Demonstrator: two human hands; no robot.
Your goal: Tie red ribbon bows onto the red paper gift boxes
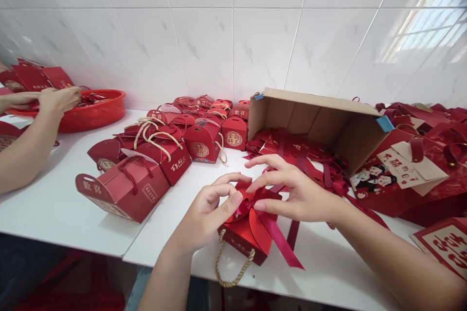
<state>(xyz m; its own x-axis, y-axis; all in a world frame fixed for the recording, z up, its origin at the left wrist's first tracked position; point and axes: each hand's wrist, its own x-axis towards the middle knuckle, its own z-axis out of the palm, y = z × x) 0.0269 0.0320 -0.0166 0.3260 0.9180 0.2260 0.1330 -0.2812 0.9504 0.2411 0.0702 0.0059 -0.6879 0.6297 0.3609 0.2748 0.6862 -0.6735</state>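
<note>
A small red gift box [248,248] with petal-like top flaps sits near the table's front edge. A shiny magenta ribbon [279,240] is looped at its top, one tail trailing down to the right. My left hand [213,209] is over the box's left side, thumb and curled fingers closed on the ribbon. From the right, my right hand [292,189] holds the ribbon near the middle of the box top between thumb and forefinger, the other fingers raised. A gold rope handle [235,283] hangs from the box's front.
Several red gift boxes [124,187] stand to the left and behind. An overturned cardboard box [310,102] holds red ribbons [292,148]. Red gift bags [423,165] are at right. At far left, another person's hands [58,99] work over a red basin [98,112].
</note>
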